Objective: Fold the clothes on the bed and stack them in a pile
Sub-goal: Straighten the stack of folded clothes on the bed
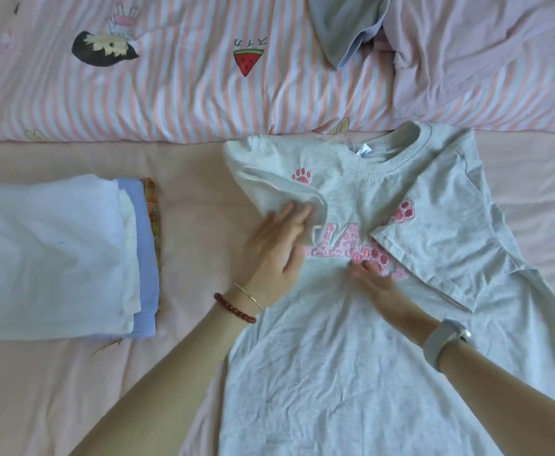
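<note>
Grey cotton T-shirt with pink paw print (352,357) lies flat on pink bed sheet (197,258), both sleeves folded inward. Left hand (279,248) fingers straight, pressing the folded sleeve; right hand (373,279) flat on the print. Left of left hand, bare sheet, then stack of folded white and blue clothes (62,255). Beyond: striped duvet (187,93), crumpled blue-grey garment (345,31).

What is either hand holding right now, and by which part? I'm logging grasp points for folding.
Nothing is gripped. The left hand lies flat on the folded-in sleeve of the grey T-shirt; the right hand presses flat on its chest print.
</note>
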The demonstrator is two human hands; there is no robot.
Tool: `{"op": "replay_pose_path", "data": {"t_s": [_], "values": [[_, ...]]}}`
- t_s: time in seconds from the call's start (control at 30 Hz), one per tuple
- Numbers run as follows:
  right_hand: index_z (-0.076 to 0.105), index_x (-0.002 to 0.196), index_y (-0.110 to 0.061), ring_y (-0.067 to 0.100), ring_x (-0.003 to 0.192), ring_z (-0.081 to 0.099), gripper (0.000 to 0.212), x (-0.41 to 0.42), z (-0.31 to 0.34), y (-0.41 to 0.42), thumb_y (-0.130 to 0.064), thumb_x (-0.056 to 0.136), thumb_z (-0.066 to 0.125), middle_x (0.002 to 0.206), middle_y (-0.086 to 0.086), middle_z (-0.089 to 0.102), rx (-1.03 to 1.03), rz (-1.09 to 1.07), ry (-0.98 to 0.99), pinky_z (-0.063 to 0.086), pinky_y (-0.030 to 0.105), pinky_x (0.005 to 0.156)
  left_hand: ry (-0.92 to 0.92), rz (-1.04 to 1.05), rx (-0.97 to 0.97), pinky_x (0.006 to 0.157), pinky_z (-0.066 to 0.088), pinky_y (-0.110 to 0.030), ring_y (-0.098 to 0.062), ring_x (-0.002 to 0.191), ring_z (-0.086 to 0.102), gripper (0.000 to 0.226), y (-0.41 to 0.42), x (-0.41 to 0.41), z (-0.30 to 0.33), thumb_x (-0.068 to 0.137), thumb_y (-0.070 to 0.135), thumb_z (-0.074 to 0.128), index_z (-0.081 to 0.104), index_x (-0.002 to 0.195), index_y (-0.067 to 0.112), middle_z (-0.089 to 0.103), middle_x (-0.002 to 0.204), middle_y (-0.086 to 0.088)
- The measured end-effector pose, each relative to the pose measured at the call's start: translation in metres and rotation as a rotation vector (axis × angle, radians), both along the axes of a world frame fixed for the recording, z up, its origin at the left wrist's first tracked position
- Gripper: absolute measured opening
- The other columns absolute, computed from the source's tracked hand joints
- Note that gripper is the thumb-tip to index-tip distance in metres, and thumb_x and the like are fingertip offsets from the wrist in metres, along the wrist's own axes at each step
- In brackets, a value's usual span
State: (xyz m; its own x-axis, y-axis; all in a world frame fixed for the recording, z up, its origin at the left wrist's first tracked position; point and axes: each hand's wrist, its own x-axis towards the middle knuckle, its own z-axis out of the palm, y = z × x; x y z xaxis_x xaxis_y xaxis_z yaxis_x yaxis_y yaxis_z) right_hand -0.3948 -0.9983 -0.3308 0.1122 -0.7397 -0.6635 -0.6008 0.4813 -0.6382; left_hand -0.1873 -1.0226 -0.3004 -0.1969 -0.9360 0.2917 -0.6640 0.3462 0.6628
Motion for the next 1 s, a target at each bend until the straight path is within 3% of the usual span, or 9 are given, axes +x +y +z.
{"op": "replay_pose_path", "data": {"t_s": [0.07, 0.13, 0.23, 0.4, 0.53, 0.67, 0.77, 0.9, 1.0], "values": [[0.068, 0.095, -0.028, 0.007, 0.106, 0.058, 0.022, -0.003, 0.015, -0.009, -0.028, 0.096, 0.046, 0.101, -0.01, 0.069, -0.002, -0.432, -0.251, 0.037, 0.026, 0.088, -0.284, -0.31, 0.106, 0.111, 0.026, -0.038, -0.029, 0.133, 0.039, 0.026, 0.015, -0.006, -0.02, 0.08, 0.001, 0.057, 0.06, 0.106, 0.0, 0.049, 0.138, -0.011], [0.064, 0.085, -0.026, 0.01, 0.076, 0.061, 0.022, -0.002, 0.023, -0.015, -0.027, 0.096, 0.045, 0.078, -0.011, 0.068, -0.074, -0.534, -0.281, 0.038, 0.025, 0.077, -0.328, -0.324, 0.226, 0.115, 0.021, -0.041, -0.027, 0.139, 0.029, 0.029, 0.021, -0.007, -0.027, 0.082, 0.008, 0.059, 0.06, 0.111, 0.005, 0.047, 0.14, -0.005], [0.055, 0.081, -0.015, 0.017, 0.066, 0.05, 0.017, 0.009, 0.025, -0.022, -0.017, 0.094, 0.044, 0.07, 0.001, 0.056, -0.123, -0.581, -0.319, 0.042, 0.028, 0.068, -0.262, -0.172, 0.207, 0.102, 0.04, -0.048, -0.032, 0.124, 0.05, 0.027, 0.019, -0.004, -0.03, 0.076, 0.002, 0.062, 0.066, 0.102, 0.002, 0.063, 0.121, -0.011], [0.053, 0.091, -0.001, 0.02, 0.058, 0.048, 0.014, 0.024, 0.01, -0.044, -0.012, 0.087, 0.046, 0.066, 0.01, 0.049, -0.103, -0.683, -0.134, 0.039, 0.024, 0.048, -0.079, 0.233, 0.497, 0.1, 0.029, -0.024, -0.027, 0.124, 0.042, 0.042, -0.021, 0.016, -0.038, 0.089, 0.012, 0.055, 0.048, 0.129, 0.006, 0.049, 0.132, -0.013], [0.048, 0.071, -0.008, 0.018, 0.045, 0.04, 0.013, 0.029, 0.005, -0.059, -0.01, 0.084, 0.05, 0.056, 0.008, 0.044, 0.046, -0.872, -0.165, 0.027, 0.014, 0.032, -0.027, 0.242, 0.608, 0.104, 0.032, -0.028, -0.026, 0.127, 0.039, 0.058, -0.057, 0.017, -0.04, 0.088, 0.017, 0.056, 0.033, 0.142, 0.015, 0.04, 0.139, -0.012], [0.044, 0.071, -0.013, 0.017, 0.056, 0.043, 0.017, 0.028, 0.01, -0.065, -0.015, 0.087, 0.049, 0.067, 0.001, 0.048, -0.255, -0.54, 0.106, 0.031, 0.02, 0.044, 0.008, 0.226, 0.599, 0.105, 0.021, -0.027, -0.022, 0.14, 0.016, 0.077, -0.093, 0.004, -0.032, 0.087, 0.019, 0.058, 0.013, 0.148, 0.028, 0.017, 0.151, -0.01], [0.052, 0.089, -0.014, 0.015, 0.075, 0.049, 0.012, 0.014, 0.021, -0.068, -0.026, 0.088, 0.053, 0.092, 0.0, 0.053, -0.52, -0.341, 0.25, 0.033, 0.026, 0.063, -0.067, 0.186, 0.542, 0.113, 0.012, -0.036, -0.019, 0.143, 0.002, 0.072, -0.123, 0.0, -0.023, 0.085, 0.028, 0.061, 0.021, 0.145, 0.034, 0.005, 0.156, -0.004], [0.055, 0.113, -0.005, 0.026, 0.101, 0.054, 0.023, -0.032, 0.028, -0.105, -0.011, 0.091, 0.05, 0.112, 0.011, 0.056, -0.695, -0.2, 0.334, 0.043, 0.037, 0.082, -0.016, 0.241, 0.577, 0.112, 0.023, -0.039, -0.022, 0.138, 0.025, 0.048, -0.167, -0.008, -0.019, 0.092, 0.042, 0.048, 0.044, 0.135, 0.022, 0.034, 0.147, -0.005], [0.051, 0.125, -0.007, 0.029, 0.12, 0.044, 0.036, -0.077, 0.025, -0.151, -0.005, 0.089, 0.045, 0.128, 0.012, 0.052, -0.697, 0.036, 0.528, 0.034, 0.042, 0.097, -0.352, 0.259, 0.684, 0.106, 0.033, -0.046, -0.03, 0.131, 0.034, 0.069, -0.194, -0.011, -0.023, 0.087, 0.064, 0.037, 0.043, 0.135, 0.014, 0.038, 0.142, -0.01]]}}
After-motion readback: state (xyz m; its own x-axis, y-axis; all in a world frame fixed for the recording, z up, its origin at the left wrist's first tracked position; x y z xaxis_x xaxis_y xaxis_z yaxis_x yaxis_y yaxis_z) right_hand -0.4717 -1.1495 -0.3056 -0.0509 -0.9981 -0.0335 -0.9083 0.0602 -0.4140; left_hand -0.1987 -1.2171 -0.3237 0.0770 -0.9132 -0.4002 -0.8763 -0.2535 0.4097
